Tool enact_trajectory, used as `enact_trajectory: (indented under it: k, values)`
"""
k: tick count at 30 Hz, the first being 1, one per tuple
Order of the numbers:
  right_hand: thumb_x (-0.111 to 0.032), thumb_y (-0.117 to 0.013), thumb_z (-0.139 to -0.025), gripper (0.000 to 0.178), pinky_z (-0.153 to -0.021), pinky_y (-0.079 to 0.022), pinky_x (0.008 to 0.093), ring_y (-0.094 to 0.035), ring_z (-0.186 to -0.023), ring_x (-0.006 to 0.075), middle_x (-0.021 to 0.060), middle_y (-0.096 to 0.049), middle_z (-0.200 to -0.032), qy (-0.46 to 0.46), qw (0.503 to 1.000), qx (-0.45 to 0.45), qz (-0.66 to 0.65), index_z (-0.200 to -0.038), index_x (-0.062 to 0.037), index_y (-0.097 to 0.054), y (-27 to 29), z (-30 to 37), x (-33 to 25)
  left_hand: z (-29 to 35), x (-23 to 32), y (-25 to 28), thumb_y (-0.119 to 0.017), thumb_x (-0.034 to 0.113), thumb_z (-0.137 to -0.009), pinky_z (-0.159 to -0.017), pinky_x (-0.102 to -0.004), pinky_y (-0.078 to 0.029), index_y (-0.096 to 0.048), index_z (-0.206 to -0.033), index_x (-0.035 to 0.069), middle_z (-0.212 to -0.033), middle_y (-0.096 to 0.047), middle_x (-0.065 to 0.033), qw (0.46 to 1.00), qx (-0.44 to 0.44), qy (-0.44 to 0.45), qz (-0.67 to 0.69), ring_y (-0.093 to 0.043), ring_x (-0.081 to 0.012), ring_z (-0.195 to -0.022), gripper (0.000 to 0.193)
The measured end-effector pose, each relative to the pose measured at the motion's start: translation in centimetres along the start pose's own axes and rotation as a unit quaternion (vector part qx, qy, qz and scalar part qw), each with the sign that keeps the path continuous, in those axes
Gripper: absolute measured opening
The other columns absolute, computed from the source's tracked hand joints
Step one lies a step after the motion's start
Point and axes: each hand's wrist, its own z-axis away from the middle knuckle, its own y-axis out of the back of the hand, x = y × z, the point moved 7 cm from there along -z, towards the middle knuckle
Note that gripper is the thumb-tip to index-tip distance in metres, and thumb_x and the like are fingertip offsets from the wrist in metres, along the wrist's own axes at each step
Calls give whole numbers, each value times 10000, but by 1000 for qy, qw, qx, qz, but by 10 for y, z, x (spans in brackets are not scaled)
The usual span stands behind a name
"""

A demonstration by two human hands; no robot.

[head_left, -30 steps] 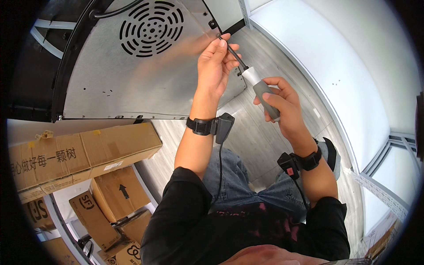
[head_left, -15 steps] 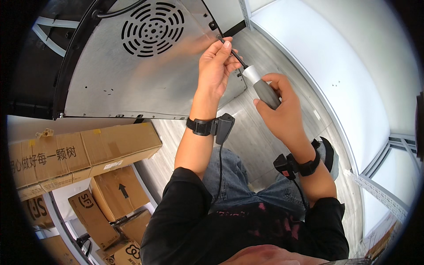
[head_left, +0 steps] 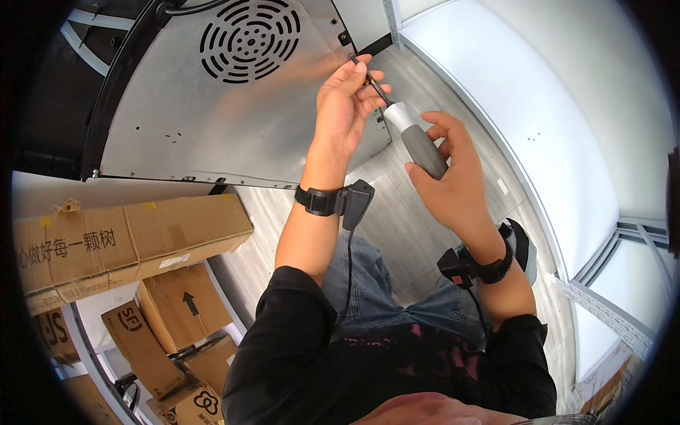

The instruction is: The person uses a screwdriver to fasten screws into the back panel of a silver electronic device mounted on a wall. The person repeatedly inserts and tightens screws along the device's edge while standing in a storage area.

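Observation:
A screwdriver (head_left: pixel 422 147) with a grey handle, a pale collar and a dark shaft slants from my right hand up to the edge of a metal panel (head_left: pixel 234 131). My left hand (head_left: pixel 341 110) pinches the shaft close to its tip, beside the panel's right edge. The tip is mostly covered by my fingers, so whether it sits in a screw is hidden. My right hand (head_left: pixel 459 188) is loosely around the rear of the handle, thumb on one side and fingers on the other, with the index finger lifted off. Round slotted vents (head_left: pixel 250 42) pierce the panel.
A black frame with a cable (head_left: pixel 195 10) borders the panel. Cardboard boxes (head_left: pixel 188 227) stack on a rack at the left. White shelves (head_left: pixel 510 106) curve along the right. Below lies wood-look flooring (head_left: pixel 386 205). Both wrists carry strapped black devices (head_left: pixel 354 202) with wires.
My right hand's fingers have loosened and spread from the screwdriver handle. My left hand stays at the shaft near the panel edge. The whole view has shifted slightly.

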Motion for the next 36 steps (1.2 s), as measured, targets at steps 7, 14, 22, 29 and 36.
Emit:
enact_trajectory:
  k: [7, 14, 22, 29, 36]
  values:
    - [-75, -697, -753, 490, -598, -478, 280, -572, -791, 165, 101, -517, -1003, -5, 997, 19, -72, -1194, -73, -484, 0, 0, 8, -1, 0, 3, -524, 98, -932, -613, -258, -566, -506, -1161, -6, -831, -631, -101, 997, -5, -25, -68, -649, -179, -668, 252]
    - [-77, -676, -760, 604, -573, -457, 272, -549, -668, 146, 91, -545, -910, -217, 928, -83, -291, -1282, -51, -372, -9, 5, 22, 1, -2, -3, -503, 88, -938, -654, -276, -579, -488, -1178, 1, -895, -644, -127, 1000, -4, -23, 0, -666, -207, -756, 255]
    - [-68, -669, -744, 589, -617, -480, 321, -563, -742, 177, 112, -534, -1003, 11, 999, 7, -38, -1266, -42, -397, -6, 6, 23, 0, -2, 5, -511, 115, -940, -618, -269, -570, -499, -1178, 7, -880, -641, -105, 993, 10, -23, -113, -662, -192, -718, 262]
    - [-80, -591, -826, 493, -533, -490, 286, -562, -833, 176, 117, -516, -1014, -248, 879, -112, -392, -1275, -23, -396, -17, 8, 33, 2, 0, 1, -497, 91, -938, -611, -274, -569, -499, -1180, 9, -890, -639, -111, 999, 4, -17, -48, -662, -193, -718, 256]
    - [-121, -648, -797, 549, -648, -455, 282, -531, -873, 152, 104, -512, -1030, -112, 979, -64, -156, -1277, -24, -398, -16, 5, 47, 2, 3, 7, -526, 135, -935, -558, -250, -546, -535, -1154, -1, -916, -641, -114, 990, 44, -31, -132, -664, -186, -699, 258]
